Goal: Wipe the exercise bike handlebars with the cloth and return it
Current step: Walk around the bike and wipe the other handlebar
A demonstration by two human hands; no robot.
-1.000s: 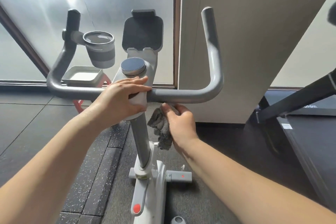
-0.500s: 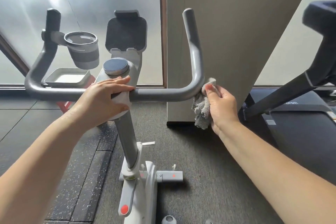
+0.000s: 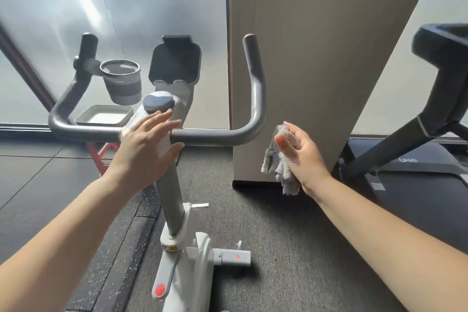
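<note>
The grey exercise bike handlebars (image 3: 210,137) span the middle of the view, with both ends bent upward. My left hand (image 3: 144,149) hovers over the bar's centre by the stem, fingers spread and straight, barely touching it. My right hand (image 3: 301,154) holds a crumpled grey cloth (image 3: 278,164) just to the right of the bar's right bend, a small gap apart from the bar. The cloth hangs down below my fingers.
A cup holder (image 3: 121,83) and a tablet holder (image 3: 174,61) sit on the bars, with a round knob (image 3: 157,101) on the stem. A beige pillar (image 3: 316,58) stands right behind the right bar end. A treadmill (image 3: 417,159) is at right. A white tray (image 3: 103,115) lies behind the left bar.
My right hand with the cloth slid from the bar's middle out past the right bend and came off it. My left hand loosened its grip and spread its fingers.
</note>
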